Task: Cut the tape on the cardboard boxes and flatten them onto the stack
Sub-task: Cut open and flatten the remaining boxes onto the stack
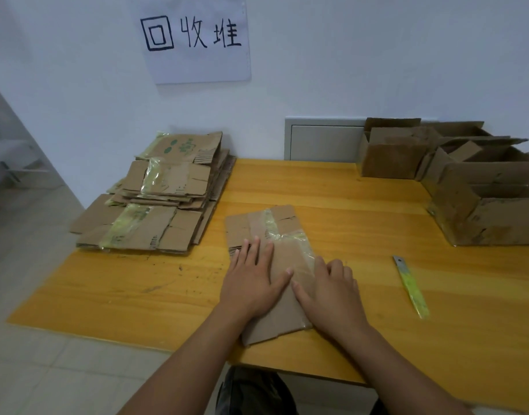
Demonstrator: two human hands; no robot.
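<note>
A flattened brown cardboard box with yellowish tape (pixel 269 265) lies on the yellow wooden bench (pixel 317 190), its long axis running from the near edge away toward the wall, tilted slightly left. The left hand (pixel 251 280) and right hand (pixel 329 289) press flat on it, fingers straight, gripping nothing. A stack of flattened brown cardboard (pixel 161 199) sits well left (at the bench's far-left corner). A yellow-handled utility knife (pixel 410 286) lies right, blade pointing away.
</note>
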